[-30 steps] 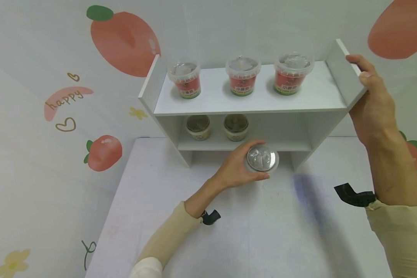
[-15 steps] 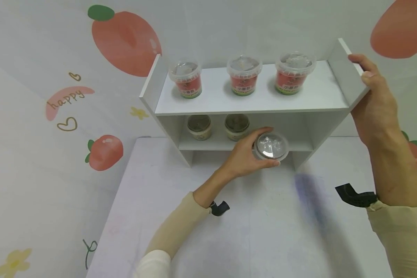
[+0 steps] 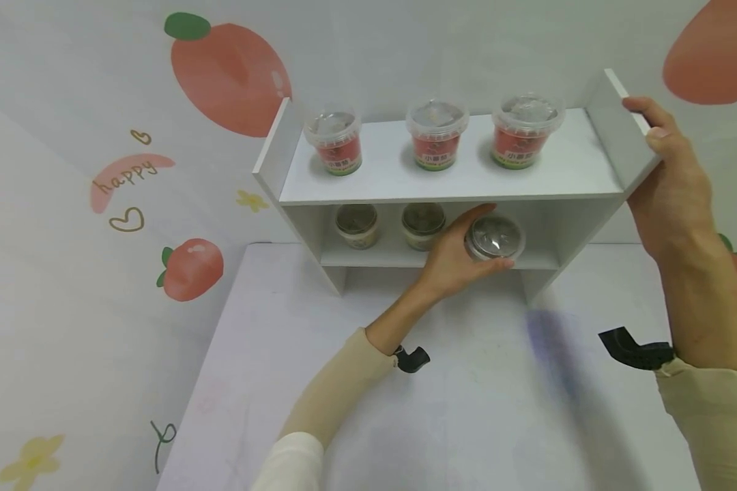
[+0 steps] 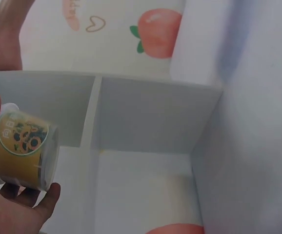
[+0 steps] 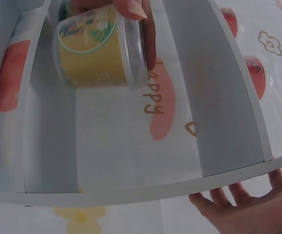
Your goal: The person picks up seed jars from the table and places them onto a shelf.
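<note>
My left hand (image 3: 448,269) grips a clear-lidded plastic cup (image 3: 496,239), thumb and fingers on opposite sides. The cup is at the front of the white shelf's (image 3: 454,189) middle level, right of two similar lidded cups (image 3: 357,235). In the left wrist view this cup (image 4: 21,151) shows a yellow label with a round flower picture, and it is tilted in that view. Whether its base touches the board cannot be told. My right hand (image 3: 675,184) holds the shelf's right side panel near its upper front edge.
Three red-labelled lidded cups, left (image 3: 340,155), middle (image 3: 436,150) and right (image 3: 518,144), stand on the shelf's top board. The shelf stands on a white table (image 3: 467,409) against a wall (image 3: 67,307) printed with fruit. A purplish stain (image 3: 553,348) marks the table.
My left hand has carried the cup up, to the right and from in front of the shelf to the middle level's opening. My right hand keeps its hold on the side panel.
</note>
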Demonstrator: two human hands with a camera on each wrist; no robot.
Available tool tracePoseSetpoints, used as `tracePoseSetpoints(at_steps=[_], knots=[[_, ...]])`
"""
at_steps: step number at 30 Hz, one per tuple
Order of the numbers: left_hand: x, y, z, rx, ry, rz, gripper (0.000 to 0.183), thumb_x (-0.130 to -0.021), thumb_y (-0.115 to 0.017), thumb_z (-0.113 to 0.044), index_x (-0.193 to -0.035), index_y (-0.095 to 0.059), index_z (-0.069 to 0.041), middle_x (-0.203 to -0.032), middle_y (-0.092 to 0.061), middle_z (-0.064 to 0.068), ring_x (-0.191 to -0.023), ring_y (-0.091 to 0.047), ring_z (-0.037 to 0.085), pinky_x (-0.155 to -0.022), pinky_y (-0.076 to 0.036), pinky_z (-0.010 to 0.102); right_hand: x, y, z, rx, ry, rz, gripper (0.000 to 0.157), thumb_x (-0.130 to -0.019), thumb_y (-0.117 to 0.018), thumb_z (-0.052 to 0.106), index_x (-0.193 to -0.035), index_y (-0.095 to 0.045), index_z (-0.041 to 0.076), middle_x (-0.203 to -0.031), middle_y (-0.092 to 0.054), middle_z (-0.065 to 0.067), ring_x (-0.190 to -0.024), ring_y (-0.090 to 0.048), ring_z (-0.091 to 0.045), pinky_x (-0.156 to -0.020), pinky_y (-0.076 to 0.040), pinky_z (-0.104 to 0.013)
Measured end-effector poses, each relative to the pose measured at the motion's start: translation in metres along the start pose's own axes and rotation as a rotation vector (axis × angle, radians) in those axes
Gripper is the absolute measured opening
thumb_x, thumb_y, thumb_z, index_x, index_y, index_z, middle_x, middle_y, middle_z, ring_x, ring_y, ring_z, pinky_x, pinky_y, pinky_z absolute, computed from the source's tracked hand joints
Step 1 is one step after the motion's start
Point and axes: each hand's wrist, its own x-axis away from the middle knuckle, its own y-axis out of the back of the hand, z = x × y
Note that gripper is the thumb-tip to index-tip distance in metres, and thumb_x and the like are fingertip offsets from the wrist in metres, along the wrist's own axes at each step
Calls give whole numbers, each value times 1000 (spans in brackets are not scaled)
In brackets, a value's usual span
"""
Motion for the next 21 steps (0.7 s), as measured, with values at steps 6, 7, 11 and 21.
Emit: tracePoseSetpoints(at_steps=[6,7,11,21], knots=[[-10,-9,0,-11,55,-21,83,-74,-88,-35,-144,-47,-16,-141,-53,-3,-125,-45,-3,-103,-33,13,0,1,0,-15,6,2,46,-96,-39,21,-140,-51,17,-142,-39,-9,-120,-37,-22,-87,-37,-30],[-12,-11,1,-9,60,-24,82,-74,-88,-35,-143,-47,-16,-140,-54,-3,-124,-46,-2,-103,-33,13,0,1,0,-15,5,2,46,-96,-39,21,-140,-51,16,-142,-40,-9,-120,-38,-22,-86,-38,-30],[-18,-17,4,11,65,-34,84,-73,-88,-35,-144,-46,-18,-139,-53,-4,-124,-46,-2,-102,-34,13,-1,1,0,-14,6,5,47,-95,-40,21,-140,-52,16,-141,-40,-9,-120,-38,-23,-86,-38,-30],[-33,-24,10,-5,109,-40,95,-70,-90,-36,-148,-40,-16,-140,-53,-4,-125,-46,-1,-102,-34,13,0,-1,-1,-19,11,1,46,-95,-40,20,-139,-52,15,-140,-41,-10,-119,-39,-23,-86,-38,-30]])
